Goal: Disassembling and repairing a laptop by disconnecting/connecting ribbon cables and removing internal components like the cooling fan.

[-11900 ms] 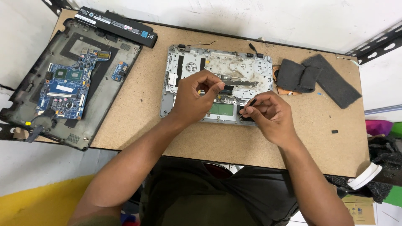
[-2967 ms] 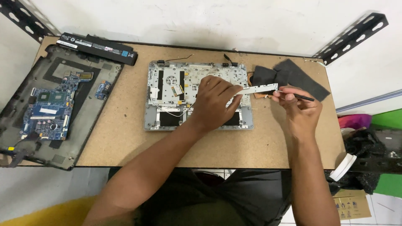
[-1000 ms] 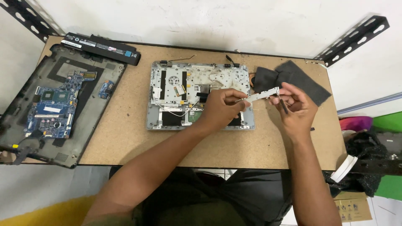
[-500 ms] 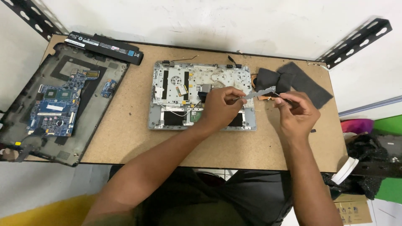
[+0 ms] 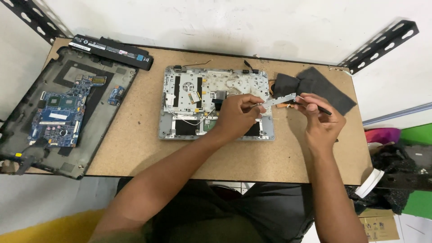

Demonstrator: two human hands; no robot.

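Note:
A silver laptop palmrest frame (image 5: 184,94) lies open-side up in the middle of the wooden table (image 5: 135,144). Above its right part my left hand (image 5: 236,117) pinches one end of a thin silver metal bracket (image 5: 280,99). My right hand (image 5: 319,119) is at the bracket's other end, fingers closed around a slim dark tool (image 5: 321,108) whose tip meets the bracket. A thin white wire (image 5: 195,121) trails across the frame below my left hand.
A dark laptop base with a blue circuit board (image 5: 58,112) lies at the left. A long black battery (image 5: 110,50) sits at the back left. Dark grey pads (image 5: 324,87) lie at the back right. Black perforated metal braces (image 5: 382,42) stand at the wall corners.
Over the last second both hands stayed on the bracket, which has shifted slightly right of the frame's edge. Earlier, both hands worked down on the frame; the bracket has since been lifted off it.

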